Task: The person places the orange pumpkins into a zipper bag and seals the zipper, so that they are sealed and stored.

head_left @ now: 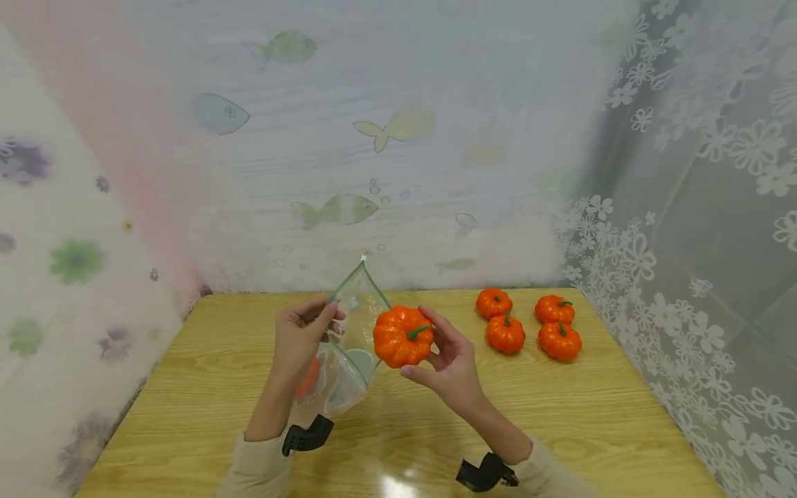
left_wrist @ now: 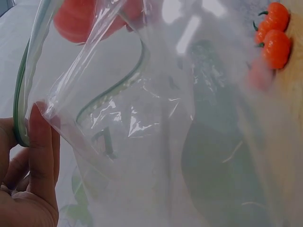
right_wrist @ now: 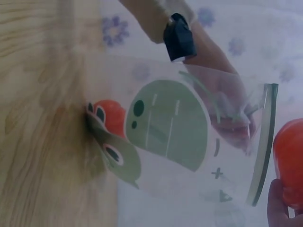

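My left hand (head_left: 306, 326) pinches the green-edged rim of a clear zip bag (head_left: 358, 311), whose mouth stands spread apart. Green printed shapes show on the bag's wall in the right wrist view, and an orange pumpkin (right_wrist: 110, 116) lies inside near its bottom. With thumb and fingers, my right hand (head_left: 453, 363) grips another small orange pumpkin (head_left: 403, 337) with a green stem, right beside the bag's open mouth. In the left wrist view, the fingers (left_wrist: 40, 146) hold the bag's edge, and the gripped pumpkin shows partly through the plastic.
Several more orange pumpkins (head_left: 506, 333) sit together on the right part of the wooden table (head_left: 218, 360). A curtain with printed fish (head_left: 349, 207) hangs behind the table, and a flowered sheet (head_left: 741, 332) borders its right side.
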### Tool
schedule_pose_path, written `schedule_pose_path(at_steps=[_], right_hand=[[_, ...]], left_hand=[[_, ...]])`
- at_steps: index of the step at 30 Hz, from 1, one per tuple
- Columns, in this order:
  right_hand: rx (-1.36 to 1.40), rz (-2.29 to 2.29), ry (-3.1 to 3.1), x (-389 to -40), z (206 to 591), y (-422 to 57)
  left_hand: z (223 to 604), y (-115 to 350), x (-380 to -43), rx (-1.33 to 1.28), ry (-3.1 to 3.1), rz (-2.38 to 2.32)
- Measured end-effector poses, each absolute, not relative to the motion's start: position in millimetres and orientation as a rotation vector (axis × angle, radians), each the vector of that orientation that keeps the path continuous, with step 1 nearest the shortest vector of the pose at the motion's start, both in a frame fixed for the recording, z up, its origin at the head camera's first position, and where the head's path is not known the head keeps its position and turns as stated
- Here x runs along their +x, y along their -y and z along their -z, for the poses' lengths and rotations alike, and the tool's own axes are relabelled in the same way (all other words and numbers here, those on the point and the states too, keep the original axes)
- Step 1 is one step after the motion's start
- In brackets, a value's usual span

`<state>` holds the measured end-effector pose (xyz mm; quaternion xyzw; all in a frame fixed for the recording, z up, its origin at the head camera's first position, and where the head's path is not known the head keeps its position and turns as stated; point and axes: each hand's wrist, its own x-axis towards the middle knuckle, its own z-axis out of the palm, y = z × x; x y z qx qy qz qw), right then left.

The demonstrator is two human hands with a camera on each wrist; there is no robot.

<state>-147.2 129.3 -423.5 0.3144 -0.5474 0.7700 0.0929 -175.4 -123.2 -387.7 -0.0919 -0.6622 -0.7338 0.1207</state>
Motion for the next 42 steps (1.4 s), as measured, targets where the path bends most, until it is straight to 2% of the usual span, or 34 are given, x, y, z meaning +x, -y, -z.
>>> schedule_pose_path(at_steps=[42], right_hand=[[0.875,-2.227,1.94,-152.9,393.6,-93.0]], left_hand=[[386.8,128.1,-164.9,-0.232,2.021,2.176]])
